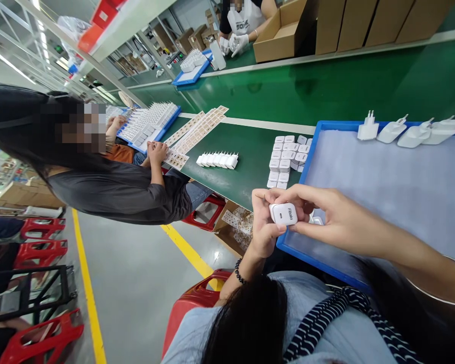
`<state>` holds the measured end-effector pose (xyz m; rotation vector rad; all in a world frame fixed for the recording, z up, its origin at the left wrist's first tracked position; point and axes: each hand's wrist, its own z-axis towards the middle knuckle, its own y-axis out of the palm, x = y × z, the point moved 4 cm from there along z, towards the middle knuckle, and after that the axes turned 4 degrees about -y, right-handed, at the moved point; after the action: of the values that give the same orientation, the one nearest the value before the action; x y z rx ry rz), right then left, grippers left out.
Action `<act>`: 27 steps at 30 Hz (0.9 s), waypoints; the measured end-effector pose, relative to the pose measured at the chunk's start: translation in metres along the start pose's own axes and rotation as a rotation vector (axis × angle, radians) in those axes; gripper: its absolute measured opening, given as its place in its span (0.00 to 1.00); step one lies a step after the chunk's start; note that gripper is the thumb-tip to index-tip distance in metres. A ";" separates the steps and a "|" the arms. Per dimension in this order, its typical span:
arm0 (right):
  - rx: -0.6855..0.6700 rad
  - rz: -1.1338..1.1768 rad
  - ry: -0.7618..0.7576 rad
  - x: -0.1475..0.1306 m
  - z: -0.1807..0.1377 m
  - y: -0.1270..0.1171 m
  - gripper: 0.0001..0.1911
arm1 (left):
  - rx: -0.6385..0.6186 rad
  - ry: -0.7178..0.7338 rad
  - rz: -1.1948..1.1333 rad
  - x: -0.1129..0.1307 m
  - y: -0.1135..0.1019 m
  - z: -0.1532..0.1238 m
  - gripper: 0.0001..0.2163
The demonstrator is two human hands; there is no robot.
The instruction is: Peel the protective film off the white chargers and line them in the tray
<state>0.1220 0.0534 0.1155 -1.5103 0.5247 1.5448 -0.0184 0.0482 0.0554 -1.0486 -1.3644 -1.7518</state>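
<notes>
Both my hands are together over the near left corner of the blue tray (310,151). Between them is a small white charger (284,215), with "Fibaks" printed on its face and a small dark slot beside the lettering. My left hand (264,222) has its thumb and fingers closed around the charger's left side. From the right, my right hand (322,215) pinches its other edge. Another white piece (317,219) shows beneath my right hand; whether it is held or lies in the tray I cannot tell. Several white plug chargers (392,130) lie along the tray's far edge.
White charger pieces (282,161) stand in stacks left of the tray. Further left are a row of plug chargers (217,160) and sticker sheets (200,132). A co-worker (125,182) sits at the left. Across the belt (288,96), another person's gloved hands (235,44) work.
</notes>
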 end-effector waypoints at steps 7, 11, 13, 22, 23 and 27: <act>0.044 -0.040 -0.085 -0.004 0.001 0.004 0.09 | 0.094 0.008 0.023 0.007 0.003 0.000 0.22; 0.045 -0.074 -0.083 -0.003 0.001 0.005 0.06 | 0.143 0.031 0.016 0.008 0.004 -0.002 0.15; 0.045 -0.082 -0.064 -0.002 0.001 0.004 0.06 | 0.168 0.039 0.016 0.008 0.003 -0.003 0.14; 0.014 -0.101 -0.105 -0.001 0.002 0.007 0.11 | 0.054 0.062 0.042 0.002 0.000 -0.001 0.32; 0.005 -0.108 -0.111 -0.001 0.002 0.007 0.12 | 0.069 0.063 0.044 0.001 -0.001 -0.001 0.30; -0.007 -0.165 -0.110 0.003 0.003 0.009 0.10 | 0.134 0.063 0.039 -0.002 -0.002 -0.002 0.23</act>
<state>0.1135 0.0520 0.1110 -1.4272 0.3237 1.4918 -0.0194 0.0471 0.0529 -0.9341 -1.3919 -1.6275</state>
